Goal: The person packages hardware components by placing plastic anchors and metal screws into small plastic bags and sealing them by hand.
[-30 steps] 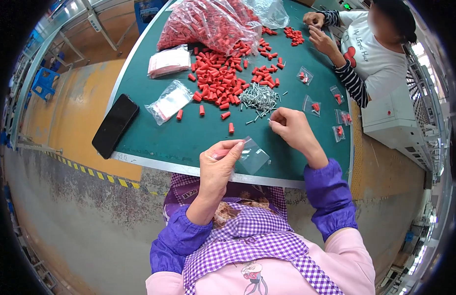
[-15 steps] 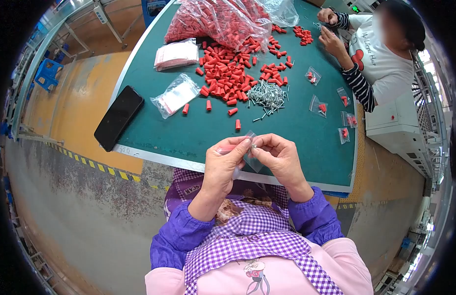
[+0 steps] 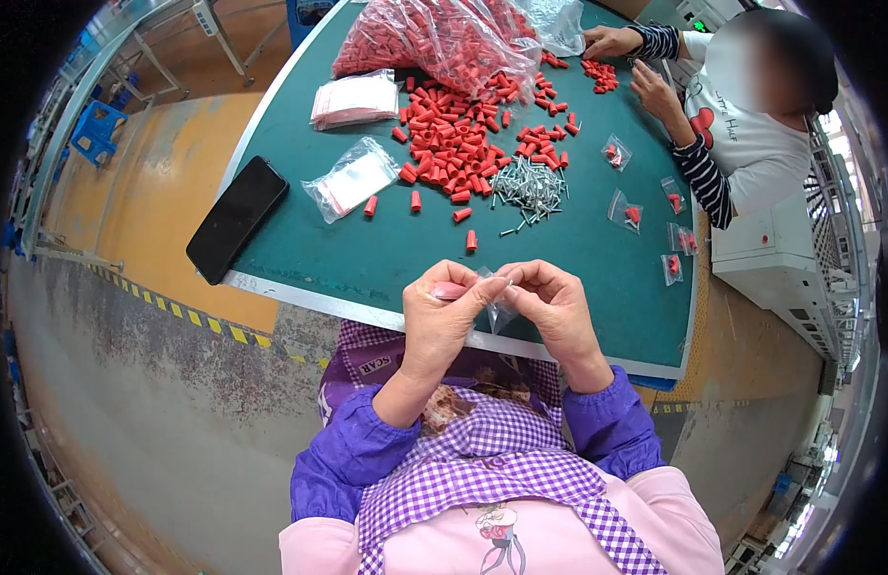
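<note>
My left hand (image 3: 442, 316) is closed on the small clear bag (image 3: 499, 311), with something pinkish-red between its fingers. My right hand (image 3: 557, 311) pinches the bag's other side, its fingertips close to those of my left hand. Whether a screw is between them is too small to tell. Beyond my hands one red cap (image 3: 472, 241) stands on the green table. Farther back lie a heap of silver screws (image 3: 528, 189) and a larger pile of red caps (image 3: 453, 139).
A black phone (image 3: 237, 219) lies at the table's left edge, near flat bags (image 3: 353, 180) and a bag stack (image 3: 356, 100). A big bag of red caps (image 3: 434, 43) is behind. Filled small bags (image 3: 627, 212) lie right, near a co-worker (image 3: 750, 125).
My right hand has come from beside the screws to the small bag and now grips it next to my left hand. The co-worker's hands have moved apart, one reaching toward the small cap pile.
</note>
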A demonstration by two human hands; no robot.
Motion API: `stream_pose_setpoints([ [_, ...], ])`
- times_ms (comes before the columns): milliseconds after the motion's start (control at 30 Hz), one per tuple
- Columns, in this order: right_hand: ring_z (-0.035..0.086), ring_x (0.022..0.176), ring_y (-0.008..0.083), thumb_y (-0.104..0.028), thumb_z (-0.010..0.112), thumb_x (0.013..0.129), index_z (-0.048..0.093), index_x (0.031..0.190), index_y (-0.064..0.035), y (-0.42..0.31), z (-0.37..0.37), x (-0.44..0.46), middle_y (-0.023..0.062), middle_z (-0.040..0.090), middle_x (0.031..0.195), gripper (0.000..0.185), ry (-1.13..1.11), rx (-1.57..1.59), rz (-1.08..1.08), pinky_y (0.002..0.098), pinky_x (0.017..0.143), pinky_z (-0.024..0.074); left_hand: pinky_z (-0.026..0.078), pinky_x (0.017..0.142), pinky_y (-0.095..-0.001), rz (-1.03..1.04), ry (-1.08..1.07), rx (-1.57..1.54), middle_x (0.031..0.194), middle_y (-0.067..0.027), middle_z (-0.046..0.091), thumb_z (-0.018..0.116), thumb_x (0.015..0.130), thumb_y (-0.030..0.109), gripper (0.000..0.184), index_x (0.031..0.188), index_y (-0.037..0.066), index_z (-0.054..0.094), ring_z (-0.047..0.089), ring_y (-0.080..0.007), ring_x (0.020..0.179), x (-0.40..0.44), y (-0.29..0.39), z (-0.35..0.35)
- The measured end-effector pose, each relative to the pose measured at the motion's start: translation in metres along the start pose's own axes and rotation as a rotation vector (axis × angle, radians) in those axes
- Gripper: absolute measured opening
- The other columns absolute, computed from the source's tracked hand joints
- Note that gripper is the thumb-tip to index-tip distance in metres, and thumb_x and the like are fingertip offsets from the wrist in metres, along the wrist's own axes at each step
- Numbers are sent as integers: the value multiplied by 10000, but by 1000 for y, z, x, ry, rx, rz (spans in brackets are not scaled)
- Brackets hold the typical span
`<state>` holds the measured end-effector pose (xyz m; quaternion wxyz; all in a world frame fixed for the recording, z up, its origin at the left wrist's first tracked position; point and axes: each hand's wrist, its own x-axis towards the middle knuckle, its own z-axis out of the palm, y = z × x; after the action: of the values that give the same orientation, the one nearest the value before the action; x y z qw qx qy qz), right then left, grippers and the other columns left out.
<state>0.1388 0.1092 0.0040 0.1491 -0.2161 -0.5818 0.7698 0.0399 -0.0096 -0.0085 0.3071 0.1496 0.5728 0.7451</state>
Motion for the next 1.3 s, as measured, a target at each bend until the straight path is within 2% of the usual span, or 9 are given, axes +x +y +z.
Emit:
stream_pose_setpoints([
  [200,606,845,103,-20,613,866,594,963,31,11,-2,-4,61,637,934,111,57,4,58,235,762,497,395,537,-157,-260,-88,-253,716,4,621,734,793,61,111,791,18,632,518,-30,622,-5,14,9],
  [300,610,827,105,-17,615,864,593,962,34,13,-3,-4,61,640,916,113,103,-8,-8,237,756,499,417,558,-168,-188,-106,-201,753,-6,631,735,788,51,110,805,9,635,527,-34,633,-5,4,5],
  [367,610,825,104,-13,621,857,597,959,29,8,-5,-4,60,641,918,113,146,-62,-98,234,759,495,427,577,-188,142,-40,117,771,-11,625,753,763,40,139,782,2,621,530,-46,649,-4,-9,1],
  [467,617,797,101,-2,626,845,606,943,19,-8,-8,-2,57,647,892,102,186,-234,-240,228,734,497,430,579,-212,293,7,335,757,-24,606,773,730,32,179,751,0,598,537,-66,670,-2,-5,1],
  [667,640,704,118,12,635,820,602,918,18,-31,-3,-1,70,652,803,104,99,-544,-405,247,660,514,449,589,-258,334,3,446,769,-70,597,781,695,20,216,744,3,571,559,-127,662,-3,-4,1],
  [833,620,691,214,9,659,717,594,905,-6,-55,2,7,81,622,794,200,-222,-1187,-711,313,632,488,486,640,-274,495,9,494,834,-107,633,762,689,-9,213,777,1,567,599,-171,694,2,-2,2],
  [1200,577,712,245,-8,612,716,576,896,-14,-71,12,16,94,558,794,184,-419,-1415,-602,338,650,464,503,660,-272,405,-17,518,855,-92,654,738,709,-19,206,844,12,587,620,-144,736,2,-7,1],
  [1267,581,713,251,-11,618,721,576,894,-19,-69,12,17,97,563,798,178,-381,-1390,-583,343,645,468,515,668,-328,357,-4,489,865,-121,633,750,696,24,287,921,30,571,640,-274,760,1,-7,1],
  [1300,591,718,259,-11,626,734,591,895,-16,-67,10,17,98,575,807,164,-357,-1327,-561,341,634,476,515,668,-328,357,-3,488,865,-121,633,750,696,24,287,921,30,571,640,-274,760,1,-6,2],
])
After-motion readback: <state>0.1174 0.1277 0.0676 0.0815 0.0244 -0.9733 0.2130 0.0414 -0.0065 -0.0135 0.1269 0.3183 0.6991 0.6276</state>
